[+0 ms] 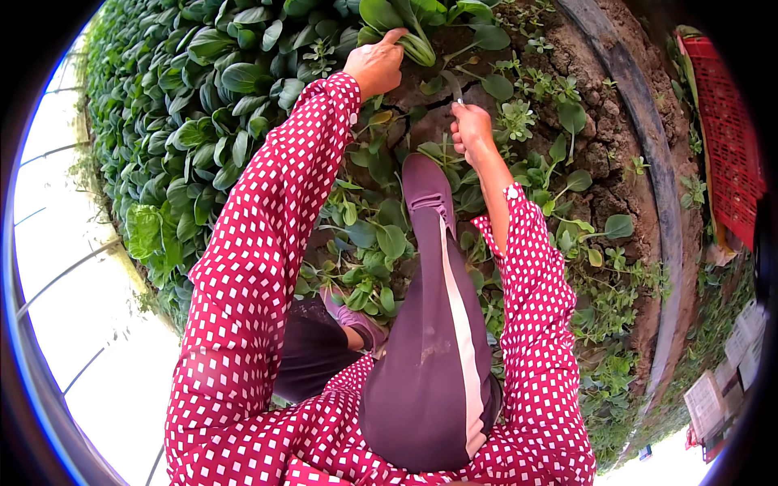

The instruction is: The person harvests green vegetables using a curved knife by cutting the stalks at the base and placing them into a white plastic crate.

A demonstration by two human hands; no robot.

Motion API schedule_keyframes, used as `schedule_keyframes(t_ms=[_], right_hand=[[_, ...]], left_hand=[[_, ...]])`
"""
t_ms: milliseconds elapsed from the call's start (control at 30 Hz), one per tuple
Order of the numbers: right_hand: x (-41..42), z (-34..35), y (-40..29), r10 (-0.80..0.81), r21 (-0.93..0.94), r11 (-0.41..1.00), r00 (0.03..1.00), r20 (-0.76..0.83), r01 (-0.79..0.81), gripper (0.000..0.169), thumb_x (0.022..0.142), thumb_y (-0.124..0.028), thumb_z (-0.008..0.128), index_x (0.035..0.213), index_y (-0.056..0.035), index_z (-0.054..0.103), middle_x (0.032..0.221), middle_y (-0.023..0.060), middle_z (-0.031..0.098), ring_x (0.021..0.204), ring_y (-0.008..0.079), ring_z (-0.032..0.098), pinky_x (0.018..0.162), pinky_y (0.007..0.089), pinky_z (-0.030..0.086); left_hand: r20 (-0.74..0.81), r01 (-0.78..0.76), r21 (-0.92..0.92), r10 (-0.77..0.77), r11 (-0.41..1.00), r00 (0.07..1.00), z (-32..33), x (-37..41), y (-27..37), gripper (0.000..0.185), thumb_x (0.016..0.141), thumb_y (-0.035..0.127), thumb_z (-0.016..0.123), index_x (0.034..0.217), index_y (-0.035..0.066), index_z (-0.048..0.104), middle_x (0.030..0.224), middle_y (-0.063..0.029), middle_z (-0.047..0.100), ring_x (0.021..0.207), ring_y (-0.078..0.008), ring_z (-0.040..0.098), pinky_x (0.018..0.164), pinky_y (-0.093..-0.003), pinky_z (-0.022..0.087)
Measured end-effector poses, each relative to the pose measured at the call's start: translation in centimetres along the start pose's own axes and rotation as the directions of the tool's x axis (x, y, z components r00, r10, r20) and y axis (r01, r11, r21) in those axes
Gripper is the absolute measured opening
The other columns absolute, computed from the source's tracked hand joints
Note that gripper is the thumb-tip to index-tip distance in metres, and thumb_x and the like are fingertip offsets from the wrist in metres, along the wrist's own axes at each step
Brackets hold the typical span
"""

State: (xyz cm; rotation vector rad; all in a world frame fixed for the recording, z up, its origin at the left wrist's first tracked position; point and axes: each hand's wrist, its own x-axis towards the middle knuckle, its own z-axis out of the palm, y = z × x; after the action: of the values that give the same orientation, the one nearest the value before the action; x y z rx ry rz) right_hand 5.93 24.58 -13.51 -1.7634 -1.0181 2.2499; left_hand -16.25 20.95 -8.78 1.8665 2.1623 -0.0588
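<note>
My left hand (pixel 375 65) is at the top centre, its thumb and fingers on the pale stalks of a leafy green plant, likely bok choy (pixel 418 47). The stalk base points down and to the right, over bare soil. Just below and to the right, my right hand (pixel 473 130) is closed around the handle of a small knife with a curved blade (pixel 452 84). The blade points up and to the left, a little apart from the stalk base. Most of the handle is hidden in my fist.
Dense leafy greens (pixel 243 79) fill the upper left. Cut leaves and small weeds (pixel 516 118) lie and grow around my shoe (pixel 428 182). A dark flat hose or strip (pixel 659 176) curves along the right, with a red plastic crate (pixel 723 133) beyond it and pale boxes (pixel 705 404) lower right.
</note>
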Motion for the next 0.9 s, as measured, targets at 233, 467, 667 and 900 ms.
schedule_keyframes(t_ms=[233, 467, 667, 900], right_hand=[[-6.5, -1.8, -4.7, -0.638, 0.389, 0.656, 0.750, -0.172, 0.647, 0.043, 0.080, -0.006, 0.078, 0.115, 0.0014, 0.054, 0.094, 0.0038, 0.063, 0.051, 0.0041, 0.045, 0.042, 0.0211, 0.035], [-9.6, -2.0, -7.5, -0.696, 0.265, 0.668, 0.710, -0.106, 0.695, 0.032, 0.080, -0.007, 0.079, 0.105, 0.0020, 0.062, 0.086, 0.0034, 0.065, 0.056, 0.0021, 0.050, 0.045, 0.0182, 0.037], [-10.0, -0.4, -6.2, -0.679, 0.170, 0.717, 0.732, -0.048, 0.676, 0.030, 0.080, -0.010, 0.080, 0.103, 0.0013, 0.063, 0.084, 0.0010, 0.064, 0.056, 0.0004, 0.049, 0.046, 0.0165, 0.037], [-8.4, -1.9, -4.7, -0.394, 0.070, 0.919, 0.909, 0.139, 0.388, 0.018, 0.084, -0.014, 0.076, 0.090, -0.0022, 0.063, 0.069, -0.0012, 0.060, 0.049, 0.0029, 0.045, 0.043, 0.0199, 0.032]], left_hand=[[0.094, 0.039, -0.772, 0.053, 0.634, 0.994, -9.0, -5.8, 4.0, 0.033, 0.089, 0.020, 0.063, 0.116, 0.000, 0.063, 0.150, -0.0054, 0.040, 0.084, -0.0168, 0.069, 0.073, -0.0304, 0.055], [0.122, 0.135, -0.914, -0.059, 0.382, 0.991, -10.4, -7.9, 5.9, 0.021, 0.090, 0.015, 0.064, 0.105, 0.002, 0.068, 0.146, -0.0099, 0.046, 0.070, -0.0083, 0.067, 0.060, -0.0210, 0.053], [-0.494, -0.422, -0.211, 0.276, 0.882, 0.824, -8.5, -5.5, 8.0, 0.064, 0.069, 0.023, 0.080, 0.126, 0.005, 0.056, 0.132, -0.0163, 0.056, 0.115, -0.0336, 0.058, 0.098, -0.0428, 0.045], [0.261, -0.098, -0.573, 0.294, 0.814, 0.920, -4.8, -3.0, 6.0, 0.043, 0.069, 0.020, 0.074, 0.102, -0.001, 0.058, 0.091, -0.0168, 0.068, 0.080, -0.0330, 0.066, 0.069, -0.0393, 0.051]])
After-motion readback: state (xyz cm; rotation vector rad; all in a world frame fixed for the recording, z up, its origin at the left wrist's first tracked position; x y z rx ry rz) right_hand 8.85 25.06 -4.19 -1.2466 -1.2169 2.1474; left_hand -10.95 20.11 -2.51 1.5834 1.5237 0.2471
